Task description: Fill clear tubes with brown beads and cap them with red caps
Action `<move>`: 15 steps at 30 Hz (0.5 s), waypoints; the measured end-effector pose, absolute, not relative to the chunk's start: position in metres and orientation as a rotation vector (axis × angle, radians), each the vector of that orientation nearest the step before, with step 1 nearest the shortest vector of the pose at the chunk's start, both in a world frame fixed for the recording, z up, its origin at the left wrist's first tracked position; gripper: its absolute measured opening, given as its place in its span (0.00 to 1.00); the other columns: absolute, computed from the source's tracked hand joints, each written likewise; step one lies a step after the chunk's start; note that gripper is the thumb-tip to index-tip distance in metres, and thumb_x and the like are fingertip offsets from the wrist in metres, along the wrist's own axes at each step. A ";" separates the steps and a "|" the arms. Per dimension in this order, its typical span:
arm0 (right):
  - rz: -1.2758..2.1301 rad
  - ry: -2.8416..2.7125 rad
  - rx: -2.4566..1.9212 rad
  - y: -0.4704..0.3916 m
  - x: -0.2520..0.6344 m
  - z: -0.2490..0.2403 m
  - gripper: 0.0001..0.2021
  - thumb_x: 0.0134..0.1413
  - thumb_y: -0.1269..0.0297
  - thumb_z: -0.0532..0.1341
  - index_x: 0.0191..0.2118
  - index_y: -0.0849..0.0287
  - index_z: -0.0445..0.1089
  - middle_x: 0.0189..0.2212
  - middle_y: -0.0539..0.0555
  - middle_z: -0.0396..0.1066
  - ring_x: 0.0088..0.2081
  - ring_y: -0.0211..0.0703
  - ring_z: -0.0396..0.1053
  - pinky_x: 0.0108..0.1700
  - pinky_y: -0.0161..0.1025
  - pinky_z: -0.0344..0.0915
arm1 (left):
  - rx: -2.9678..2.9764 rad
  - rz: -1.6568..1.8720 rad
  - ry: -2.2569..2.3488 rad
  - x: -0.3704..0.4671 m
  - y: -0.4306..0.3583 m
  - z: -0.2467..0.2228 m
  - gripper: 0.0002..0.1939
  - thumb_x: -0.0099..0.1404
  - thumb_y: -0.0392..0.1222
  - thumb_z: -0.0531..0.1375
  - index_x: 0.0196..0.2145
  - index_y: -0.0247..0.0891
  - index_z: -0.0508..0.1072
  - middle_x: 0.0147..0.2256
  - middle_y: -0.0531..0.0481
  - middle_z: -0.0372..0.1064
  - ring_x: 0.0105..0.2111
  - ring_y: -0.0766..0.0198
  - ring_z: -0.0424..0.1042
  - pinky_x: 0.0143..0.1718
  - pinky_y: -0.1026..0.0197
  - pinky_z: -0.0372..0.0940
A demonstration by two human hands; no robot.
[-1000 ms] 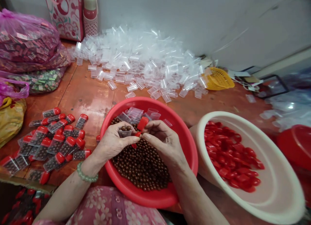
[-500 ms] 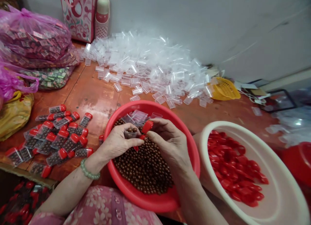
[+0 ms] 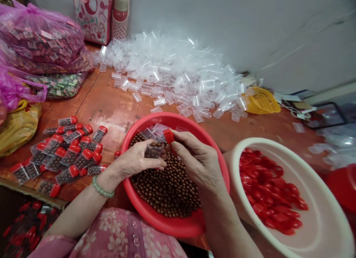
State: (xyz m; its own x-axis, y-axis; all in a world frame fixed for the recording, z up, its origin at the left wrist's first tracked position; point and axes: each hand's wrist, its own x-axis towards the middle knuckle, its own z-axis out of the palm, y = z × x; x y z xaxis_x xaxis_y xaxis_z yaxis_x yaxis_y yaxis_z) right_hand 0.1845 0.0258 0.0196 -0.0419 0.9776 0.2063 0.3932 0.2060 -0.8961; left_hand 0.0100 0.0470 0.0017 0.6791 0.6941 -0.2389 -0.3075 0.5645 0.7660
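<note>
Over a red basin (image 3: 167, 230) of glossy brown balls (image 3: 169, 195), my left hand (image 3: 136, 159) is closed around a small clear plastic container (image 3: 154, 151) filled with the same balls. My right hand (image 3: 197, 157) pinches a red cap (image 3: 168, 136) between thumb and fingers, just right of the container's mouth and apart from it. Something red also shows by the right thumb, partly hidden. Several empty clear containers (image 3: 158, 130) lie in the basin behind my hands.
To the right stands a white basin (image 3: 319, 213) of red caps (image 3: 269, 191). Filled capped containers (image 3: 72, 154) lie at left. Clear empties (image 3: 172, 72) are heaped along the wall, beside a yellow basket (image 3: 261, 101). Pink bags (image 3: 44, 39) sit at the far left.
The container in my left hand has turned, showing its ball-filled side rather than its open mouth. The red cap in my right hand has tilted and shifted slightly up. The whole view has shifted slightly.
</note>
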 end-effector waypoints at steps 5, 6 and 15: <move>0.889 -1.687 -1.224 0.031 0.188 0.026 0.14 0.59 0.67 0.61 0.48 0.46 0.75 0.43 0.51 0.76 0.45 0.43 0.73 0.50 0.42 0.70 | 0.763 0.595 0.520 0.010 0.048 -0.003 0.18 0.49 0.34 0.67 0.39 0.33 0.69 0.30 0.51 0.72 0.30 0.68 0.71 0.35 0.63 0.66; 0.902 -1.710 -1.206 0.032 0.189 0.028 0.14 0.59 0.68 0.60 0.48 0.45 0.75 0.43 0.50 0.77 0.45 0.42 0.74 0.49 0.42 0.70 | 0.773 0.584 0.522 0.011 0.048 -0.004 0.18 0.50 0.34 0.66 0.40 0.33 0.69 0.30 0.51 0.72 0.29 0.68 0.71 0.35 0.63 0.66; 0.904 -1.932 -1.181 0.036 0.198 0.036 0.10 0.60 0.67 0.59 0.44 0.52 0.77 0.35 0.53 0.77 0.36 0.41 0.74 0.41 0.40 0.71 | 0.776 0.551 0.518 0.011 0.049 -0.010 0.19 0.50 0.41 0.70 0.38 0.31 0.70 0.31 0.49 0.71 0.29 0.68 0.72 0.34 0.63 0.67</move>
State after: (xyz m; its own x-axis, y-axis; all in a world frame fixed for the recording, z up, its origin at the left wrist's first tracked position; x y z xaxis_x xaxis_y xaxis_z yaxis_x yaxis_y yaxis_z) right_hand 0.1979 0.0361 0.0364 -0.3493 0.9163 0.1960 0.4367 0.3442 -0.8311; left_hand 0.0114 0.0485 -0.0096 0.7409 0.6315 -0.2284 -0.2674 0.5895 0.7622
